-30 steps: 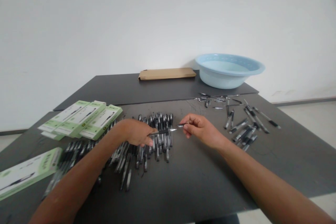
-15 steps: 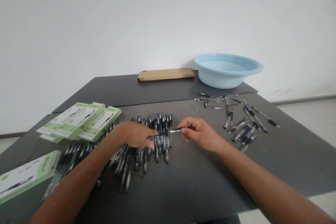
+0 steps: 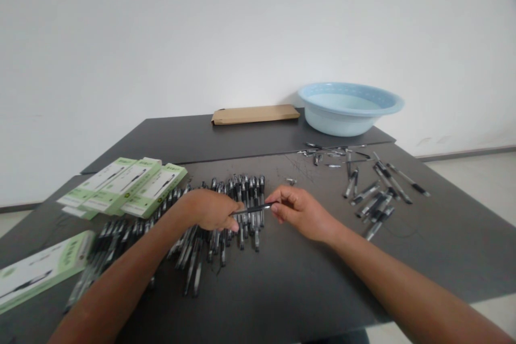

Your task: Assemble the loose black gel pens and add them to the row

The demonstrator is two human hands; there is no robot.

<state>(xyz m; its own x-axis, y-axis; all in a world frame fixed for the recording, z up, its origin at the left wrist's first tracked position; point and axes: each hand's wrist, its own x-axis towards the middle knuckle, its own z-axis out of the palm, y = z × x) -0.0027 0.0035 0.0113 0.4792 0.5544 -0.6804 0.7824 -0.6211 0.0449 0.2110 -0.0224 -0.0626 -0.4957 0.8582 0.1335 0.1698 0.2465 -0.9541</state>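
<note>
A gel pen (image 3: 253, 208) with a clear barrel and black grip lies level between my two hands, above the heap of pens. My left hand (image 3: 215, 210) is closed round its barrel end. The fingertips of my right hand (image 3: 300, 209) pinch the other end, where a dark tip shows; whether that is a separate part I cannot tell. Beneath and beside my left hand, many similar pens (image 3: 195, 274) lie in a dense row. A small clear and metallic piece (image 3: 291, 180) rests on the table just behind my right hand.
Green and white pen boxes (image 3: 124, 185) are stacked at left, with another box (image 3: 44, 269) nearer. Loose pens (image 3: 377, 204) and small pen parts (image 3: 318, 158) lie on the right. Farther back are a brown cardboard piece (image 3: 256, 114) and a blue basin (image 3: 342, 123).
My right hand has moved left and slightly down, closer to the black grip, covering the shiny metal section. The small piece behind it has come into view.
</note>
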